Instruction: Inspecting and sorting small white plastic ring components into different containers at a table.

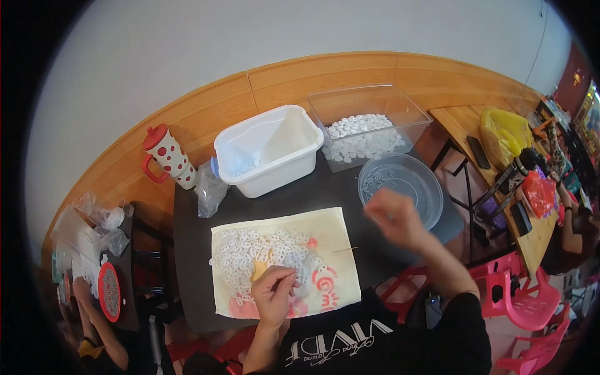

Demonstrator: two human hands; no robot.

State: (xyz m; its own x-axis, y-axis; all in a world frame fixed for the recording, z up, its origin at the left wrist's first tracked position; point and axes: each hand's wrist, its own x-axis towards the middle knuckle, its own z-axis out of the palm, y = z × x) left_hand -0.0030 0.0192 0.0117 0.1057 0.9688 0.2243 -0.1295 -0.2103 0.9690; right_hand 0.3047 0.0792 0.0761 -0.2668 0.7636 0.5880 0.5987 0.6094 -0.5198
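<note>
My left hand (274, 297) is over the near edge of a cream cloth (337, 237) with red print, thumb and fingertips pinched together. Whatever is in that pinch is too small to make out. Many small white pieces with holes (240, 253) lie spread on the cloth, beside and beyond this hand. My right hand (400, 222) is raised over the near left rim of a round clear tub (431, 194), its fingers drawn together and slightly blurred. Some small pale pieces (377, 179) lie inside the tub. A thin needle-like stick (345, 250) crosses the cloth's right edge.
Behind the cloth stand a white basin (278, 178) and a clear box of white pieces (362, 134). A spotted tumbler (170, 157) and a plastic bag (211, 190) are at the back left. Other people work at side tables; pink chairs (531, 306) stand at right.
</note>
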